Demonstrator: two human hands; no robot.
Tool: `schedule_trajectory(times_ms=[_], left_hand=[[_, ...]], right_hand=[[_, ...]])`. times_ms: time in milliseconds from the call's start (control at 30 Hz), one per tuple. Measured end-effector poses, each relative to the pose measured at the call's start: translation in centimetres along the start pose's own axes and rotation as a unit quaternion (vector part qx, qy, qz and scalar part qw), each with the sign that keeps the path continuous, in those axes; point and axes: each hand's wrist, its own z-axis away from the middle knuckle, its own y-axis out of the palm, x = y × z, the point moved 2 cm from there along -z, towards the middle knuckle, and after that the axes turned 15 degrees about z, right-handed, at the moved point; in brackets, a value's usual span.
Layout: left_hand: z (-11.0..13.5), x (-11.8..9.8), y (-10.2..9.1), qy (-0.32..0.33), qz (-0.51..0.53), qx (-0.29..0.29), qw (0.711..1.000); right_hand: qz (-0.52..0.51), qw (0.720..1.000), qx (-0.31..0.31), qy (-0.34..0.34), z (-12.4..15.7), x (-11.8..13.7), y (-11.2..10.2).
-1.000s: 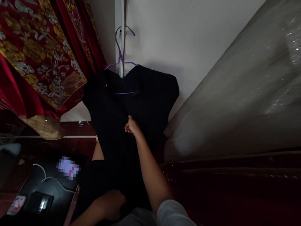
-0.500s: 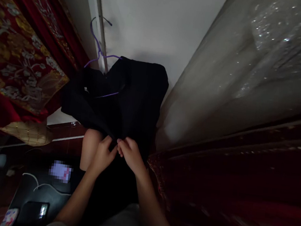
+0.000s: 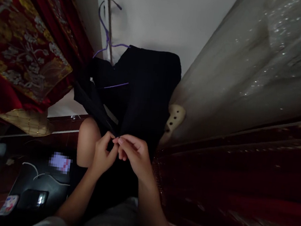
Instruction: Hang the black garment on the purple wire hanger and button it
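A black garment (image 3: 144,90) hangs on a purple wire hanger (image 3: 106,37) against a white wall. My left hand (image 3: 102,155) and my right hand (image 3: 132,155) meet at the garment's front edge, about halfway down. Both hands are closed in a pinch on the black fabric, fingertips touching each other. A flap of the garment spreads out to the left above my left hand. What exactly sits between the fingertips is too dark to make out.
Red and gold embroidered fabric (image 3: 17,39) hangs at the left. A sheer glittery white cloth (image 3: 253,66) fills the right. A cream object with dark dots (image 3: 174,117) peeks out beside the garment. A phone (image 3: 33,198) and a white cable (image 3: 35,170) lie on a dark surface below left.
My left hand came up from my lap to join my right at the garment's front edge. The right hand dropped lower. The cream dotted object has come into view.
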Motion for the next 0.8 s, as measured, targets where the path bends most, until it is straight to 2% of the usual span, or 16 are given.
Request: schedule_trajectory(times_ms=[100, 167, 267, 333, 433, 533, 700, 800], left_hand=[[0.2, -0.3, 0.2, -0.007, -0.012, -0.02, 1.0], [0.4, 0.0, 0.6, -0.022, -0.02, -0.018, 0.999], [0.7, 1.2, 1.1, -0.053, -0.062, 0.019, 0.996], [1.0, 2.2, 1.1, -0.085, -0.087, 0.04, 0.992], [1.5, 3.2, 0.5, -0.13, -0.1, 0.041, 0.986], [1.5, 3.5, 0.0, -0.155, -0.074, 0.056, 0.984], [1.6, 3.5, 1.0, -0.139, -0.07, 0.164, 0.974], [1.6, 3.5, 1.6, -0.123, -0.095, 0.156, 0.975]], right_hand=[[-0.012, 0.999, 0.044, -0.001, -1.6, 0.5, -0.2], [-0.017, 0.999, 0.046, -0.013, -4.0, 1.5, -0.5], [-0.024, 0.998, 0.006, -0.056, -9.3, 4.3, -0.9], [-0.024, 0.994, -0.05, -0.093, -13.1, 6.5, -1.0], [-0.02, 0.989, -0.071, -0.131, -16.7, 9.1, -0.5], [-0.007, 0.99, -0.035, -0.136, -17.2, 9.8, 0.0], [-0.023, 0.992, -0.029, -0.123, -15.5, 8.8, -0.8], [-0.008, 0.993, -0.023, -0.118, -15.5, 9.3, -1.5]])
